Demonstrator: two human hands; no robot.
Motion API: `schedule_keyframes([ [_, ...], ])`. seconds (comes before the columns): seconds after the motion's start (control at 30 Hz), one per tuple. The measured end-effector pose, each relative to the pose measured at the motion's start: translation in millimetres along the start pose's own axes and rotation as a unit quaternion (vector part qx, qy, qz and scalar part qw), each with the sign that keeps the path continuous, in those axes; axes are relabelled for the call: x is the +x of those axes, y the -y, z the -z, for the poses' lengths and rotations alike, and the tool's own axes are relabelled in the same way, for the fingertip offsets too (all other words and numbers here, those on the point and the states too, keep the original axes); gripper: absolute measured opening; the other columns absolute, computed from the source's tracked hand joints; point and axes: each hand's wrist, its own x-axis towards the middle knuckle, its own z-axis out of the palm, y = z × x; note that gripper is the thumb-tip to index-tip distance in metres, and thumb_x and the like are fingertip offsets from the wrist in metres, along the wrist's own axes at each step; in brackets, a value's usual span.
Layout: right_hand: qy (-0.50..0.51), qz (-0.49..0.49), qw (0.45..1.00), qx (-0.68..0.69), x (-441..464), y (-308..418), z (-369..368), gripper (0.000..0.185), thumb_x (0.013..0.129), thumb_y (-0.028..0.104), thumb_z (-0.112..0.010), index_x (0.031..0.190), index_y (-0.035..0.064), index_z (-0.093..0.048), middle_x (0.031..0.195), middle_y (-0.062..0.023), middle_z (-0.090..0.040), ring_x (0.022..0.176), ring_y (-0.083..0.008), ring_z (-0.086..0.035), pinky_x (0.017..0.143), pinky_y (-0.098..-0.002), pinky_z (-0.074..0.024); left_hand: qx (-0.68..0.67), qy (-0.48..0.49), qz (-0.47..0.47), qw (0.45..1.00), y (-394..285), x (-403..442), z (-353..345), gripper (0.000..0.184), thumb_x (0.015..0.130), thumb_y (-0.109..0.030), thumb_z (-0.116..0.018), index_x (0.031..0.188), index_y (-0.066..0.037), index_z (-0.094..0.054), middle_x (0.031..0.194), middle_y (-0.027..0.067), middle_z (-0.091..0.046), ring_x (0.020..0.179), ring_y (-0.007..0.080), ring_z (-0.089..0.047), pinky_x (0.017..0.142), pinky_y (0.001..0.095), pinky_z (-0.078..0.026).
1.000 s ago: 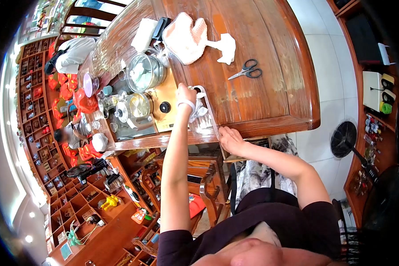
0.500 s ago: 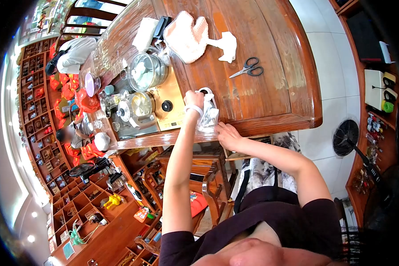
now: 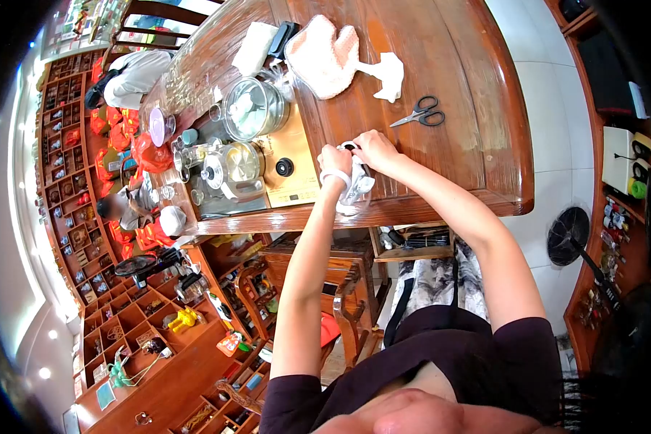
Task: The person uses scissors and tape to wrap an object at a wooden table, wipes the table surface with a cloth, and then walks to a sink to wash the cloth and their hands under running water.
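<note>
Near the table's front edge lies a clear plastic bag (image 3: 356, 194) with something white inside. My left hand (image 3: 335, 160), a white bangle on its wrist, is closed at the upper left of the bag. My right hand (image 3: 375, 150) is closed on the upper right, its fingers close to those of the left. Between them a small dark round part (image 3: 349, 146) shows at the top of the white item; what it belongs to is mostly hidden. To the right of my hands lies a pair of dark-handled scissors (image 3: 422, 113).
A gold-coloured panel (image 3: 294, 189) with a black knob lies left of my hands, beside a glass pot (image 3: 247, 165) and a glass bowl (image 3: 255, 108). Behind are a pink cloth (image 3: 324, 58) and crumpled tissue (image 3: 389, 74). Below the table edge, a drawer (image 3: 414, 253) stands open.
My right hand has moved from the table edge up to the top of the bag, beside my left hand. The view has shifted slightly, and the drawer now shows more.
</note>
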Motion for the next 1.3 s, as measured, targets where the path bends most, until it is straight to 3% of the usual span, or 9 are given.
schedule_keyframes([
  [0.17, -0.025, -0.022, 0.999, -0.009, 3, 6, -6, 0.014, 0.066, 0.01, -0.055, 0.065, -0.0032, -0.057, 0.065, -0.0218, -0.054, 0.064, -0.0358, -0.055, 0.061, -0.0409, -0.0445, -0.068, -0.004, -0.009, 0.998, 40, 19, -11, 0.022, 0.064, -0.011, -0.056, 0.076, 0.008, -0.055, 0.076, 0.0267, -0.056, 0.075, 0.036, -0.056, 0.065, 0.0377, -0.044],
  [0.23, -0.013, -0.026, 0.999, -0.026, 6, 13, -2, 0.014, 0.066, 0.011, -0.054, 0.064, -0.0035, -0.057, 0.064, -0.0225, -0.054, 0.063, -0.0358, -0.055, 0.061, -0.0408, -0.0451, -0.263, 0.052, 0.012, 0.963, 54, 5, 4, 0.021, 0.064, -0.013, -0.059, 0.073, 0.006, -0.057, 0.068, 0.0184, -0.059, 0.061, 0.0246, -0.058, 0.056, 0.0318, -0.046],
  [0.43, -0.014, -0.02, 0.996, -0.09, 6, 16, -6, 0.015, 0.066, 0.01, -0.05, 0.062, -0.0022, -0.057, 0.063, -0.0216, -0.054, 0.063, -0.035, -0.056, 0.06, -0.0409, -0.0461, -0.451, 0.385, 0.142, 0.793, 53, -108, 16, 0.028, 0.076, -0.025, -0.057, 0.086, 0.001, -0.055, 0.052, 0.0015, -0.048, 0.04, 0.0121, -0.044, 0.037, 0.0226, -0.036],
  [0.5, -0.014, -0.012, 0.995, -0.103, 6, 12, -9, 0.015, 0.066, 0.01, -0.049, 0.062, -0.0021, -0.057, 0.063, -0.0211, -0.055, 0.063, -0.0346, -0.056, 0.06, -0.0406, -0.0462, -0.661, 0.38, 0.272, 0.587, 57, -113, -21, 0.042, 0.077, -0.037, -0.053, 0.096, 0.001, -0.05, 0.056, 0.0019, -0.047, 0.047, 0.0127, -0.048, 0.042, 0.0244, -0.039],
  [0.7, 0.001, 0.039, 0.986, -0.164, 6, 18, -7, 0.015, 0.068, 0.008, -0.048, 0.063, -0.0011, -0.059, 0.064, -0.0207, -0.056, 0.062, -0.0326, -0.058, 0.058, -0.039, -0.0475, -0.773, 0.206, 0.248, 0.546, 68, -58, -53, 0.036, 0.08, -0.037, -0.048, 0.084, -0.001, -0.047, 0.062, 0.0056, -0.047, 0.056, 0.0189, -0.051, 0.052, 0.0316, -0.045],
  [0.8, 0.011, 0.065, 0.982, -0.178, 4, 18, -7, 0.014, 0.068, 0.008, -0.048, 0.063, 0.0, -0.06, 0.065, -0.02, -0.057, 0.062, -0.0316, -0.058, 0.057, -0.038, -0.0477, -0.65, 0.087, 0.222, 0.722, 47, -48, -25, 0.018, 0.081, -0.01, -0.044, 0.081, 0.005, -0.055, 0.064, 0.0134, -0.057, 0.051, 0.0218, -0.055, 0.045, 0.0301, -0.045],
  [0.97, 0.064, 0.081, 0.971, -0.213, -1, 20, -3, 0.014, 0.068, 0.008, -0.048, 0.063, 0.0011, -0.06, 0.066, -0.0185, -0.058, 0.064, -0.0297, -0.059, 0.058, -0.0367, -0.0479, -0.651, 0.054, 0.195, 0.732, 56, -32, -25, 0.012, 0.071, -0.006, -0.058, 0.065, 0.005, -0.055, 0.058, 0.0088, -0.056, 0.046, 0.0151, -0.052, 0.041, 0.0265, -0.041],
  [1.07, 0.088, 0.1, 0.965, -0.224, -6, 23, 3, 0.015, 0.068, 0.009, -0.049, 0.064, 0.0015, -0.06, 0.066, -0.018, -0.058, 0.064, -0.0297, -0.059, 0.057, -0.0366, -0.048, -0.507, 0.044, 0.116, 0.853, 76, -17, -44, 0.01, 0.073, -0.003, -0.053, 0.067, 0.005, -0.054, 0.058, 0.0088, -0.055, 0.05, 0.0135, -0.053, 0.044, 0.0252, -0.041],
  [1.3, 0.103, 0.12, 0.962, -0.221, -9, 22, 6, 0.015, 0.069, 0.011, -0.049, 0.065, 0.0023, -0.061, 0.068, -0.0176, -0.058, 0.065, -0.0304, -0.059, 0.057, -0.0369, -0.0479, -0.3, -0.021, 0.006, 0.954, 63, -27, -31, 0.018, 0.073, -0.014, -0.061, 0.077, 0.003, -0.061, 0.059, 0.0064, -0.059, 0.053, 0.0071, -0.05, 0.047, 0.0222, -0.04],
])
